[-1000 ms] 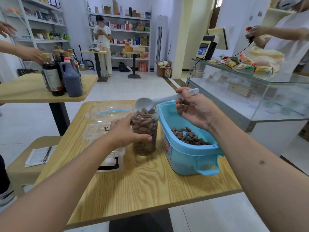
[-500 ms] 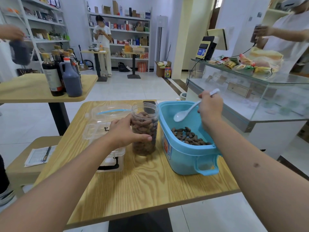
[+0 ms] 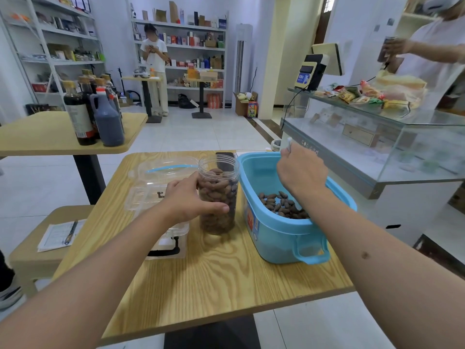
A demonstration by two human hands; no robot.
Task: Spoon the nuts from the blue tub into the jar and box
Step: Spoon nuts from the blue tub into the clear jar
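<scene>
- Your left hand is wrapping around the jar, with the thumb lying across its front and the fingers going behind it.
- The jar is standing upright near the middle of the table, just beside the left wall of the blue tub; it is filled with nuts almost up to its open mouth.
- Your right hand is reaching down inside the blue tub with curled fingers, gripping the spoon. Only the white end of the handle is showing above the hand; the bowl of the spoon is hidden behind the hand.
- The blue tub is sitting at the right edge of the table, with its handle facing the near edge. A layer of nuts is lying on its bottom, toward the near side.
- The clear box is lying open to the left of the jar, toward the left edge of the table, partly hidden under your left forearm. I cannot tell if any nuts are inside it.
- A dark flat thing is lying at the far edge of the table, behind the jar.
</scene>
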